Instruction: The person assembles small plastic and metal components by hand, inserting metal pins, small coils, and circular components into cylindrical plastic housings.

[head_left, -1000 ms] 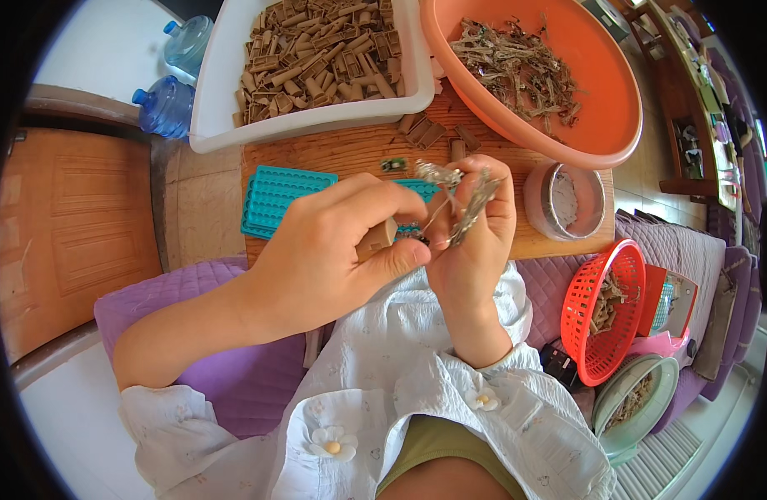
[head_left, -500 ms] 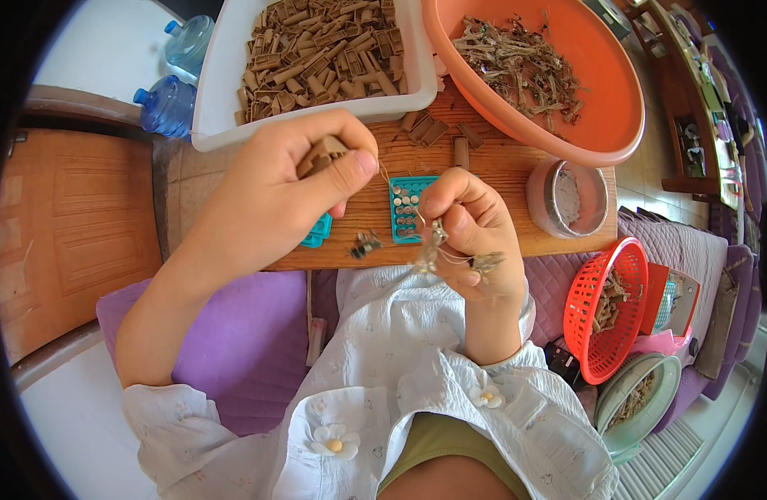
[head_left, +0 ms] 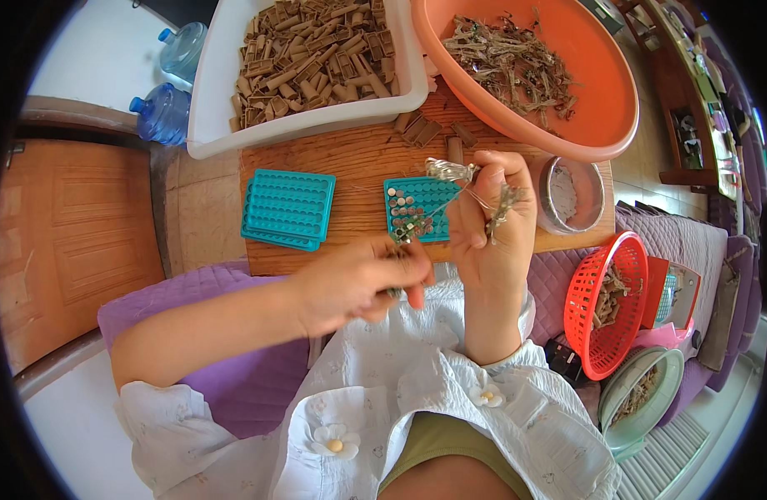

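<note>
My right hand [head_left: 497,212] is raised over the table's front edge, its fingers closed on a coil of thin wire [head_left: 448,170] and a small dangling cluster of wired parts [head_left: 504,202]. My left hand [head_left: 367,279], lower and palm inward, is closed on small green circuit parts [head_left: 407,231], with fine wires stretching between the two hands. Motion blurs its fingertips. Behind them lies a turquoise tray [head_left: 440,190], its left-hand pits holding small round silver and coppery discs. To its left is a stack of similar turquoise trays [head_left: 288,204].
A white tub [head_left: 202,117] of brown plastic casings and an orange basin [head_left: 612,100] of tangled wired parts stand at the back. Several loose casings [head_left: 421,131] lie before them. A clear jar [head_left: 600,204] stands right. A red basket [head_left: 596,367] sits beside me.
My left hand has come down and toward the right hand; the brown casing it held no longer shows. My right hand has risen slightly with the wires. The stacked trays are now uncovered.
</note>
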Demonstrator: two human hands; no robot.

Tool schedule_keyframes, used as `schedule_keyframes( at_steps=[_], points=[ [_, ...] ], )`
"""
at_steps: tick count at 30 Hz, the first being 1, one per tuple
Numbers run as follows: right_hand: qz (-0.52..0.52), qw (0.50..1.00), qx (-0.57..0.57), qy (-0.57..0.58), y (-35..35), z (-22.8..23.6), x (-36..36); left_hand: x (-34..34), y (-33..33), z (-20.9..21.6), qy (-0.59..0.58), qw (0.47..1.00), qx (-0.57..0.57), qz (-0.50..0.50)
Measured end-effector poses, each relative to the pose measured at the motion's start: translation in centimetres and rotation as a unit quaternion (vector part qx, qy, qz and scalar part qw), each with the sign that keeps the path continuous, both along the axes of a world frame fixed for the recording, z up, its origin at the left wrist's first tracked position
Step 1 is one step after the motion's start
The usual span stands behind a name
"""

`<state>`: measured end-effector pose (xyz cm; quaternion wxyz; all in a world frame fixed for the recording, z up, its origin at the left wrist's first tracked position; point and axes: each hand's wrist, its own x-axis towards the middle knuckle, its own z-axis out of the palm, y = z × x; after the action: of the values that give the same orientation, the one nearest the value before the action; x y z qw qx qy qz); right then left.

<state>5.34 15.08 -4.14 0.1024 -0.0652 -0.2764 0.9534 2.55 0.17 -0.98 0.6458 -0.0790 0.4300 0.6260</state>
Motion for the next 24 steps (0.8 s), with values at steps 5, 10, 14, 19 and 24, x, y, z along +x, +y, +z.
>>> schedule_keyframes(
  at_steps=[5,10,14,19,24],
  points=[
    [-0.07,0.964,0.257,-0.027,0.5,-0.4,-0.7,0.8,-0.5,3.5,0.105,0.994,0.01,-0.029],
    [-0.034,0.94,0.337,-0.043,1.5,-0.2,-0.7,0.2,-1.3,5.1,0.363,0.931,0.011,-0.018],
    [-0.02,0.952,0.302,-0.036,2.1,-0.5,-0.7,-1.9,-1.7,6.0,0.528,0.837,-0.05,-0.132],
    [-0.021,0.969,0.247,0.009,1.9,-0.5,-0.3,-1.8,-1.4,5.5,0.547,0.83,-0.099,-0.045],
    [-0.108,0.955,0.272,0.058,0.1,-0.4,0.2,-1.2,-1.0,4.3,0.564,0.816,-0.12,-0.051]
  ],
)
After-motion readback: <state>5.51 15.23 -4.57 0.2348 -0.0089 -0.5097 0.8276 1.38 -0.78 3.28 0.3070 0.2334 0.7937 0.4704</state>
